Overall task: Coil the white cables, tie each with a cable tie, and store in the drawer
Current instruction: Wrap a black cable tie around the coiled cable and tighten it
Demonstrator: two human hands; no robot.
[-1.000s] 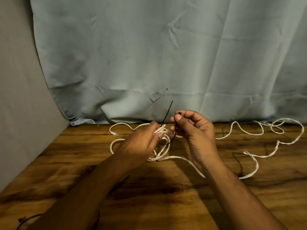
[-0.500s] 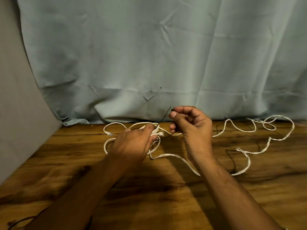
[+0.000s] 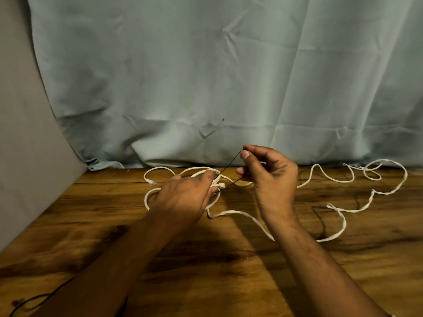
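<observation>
A creased pale blue cloth [image 3: 229, 76] hangs as a backdrop behind the wooden tabletop [image 3: 206, 271]. No drawer is in sight.

The white cable [image 3: 338, 227] is a flat one. Part of it is gathered into loops at the far middle of the tabletop, and the rest trails loose to the right in bends and small rings. Only some of it looks coiled, so storage seems a way off.

The left hand [image 3: 187, 195] is closed around the gathered loops, fingers curled over them where they cross. This likely keeps the bundle from springing apart while it is bound. The right hand [image 3: 267, 172] is just beside it, raised a little, thumb and forefinger pinched on a thin black cable tie [image 3: 230, 164]. The tie runs down from that pinch to the bundle, and a second strand comes back towards the lower fingers, so it appears looped round the coil, ready for drawing tight.

A clear plug [image 3: 151, 181] ends one loop, lying left of the left hand.
</observation>
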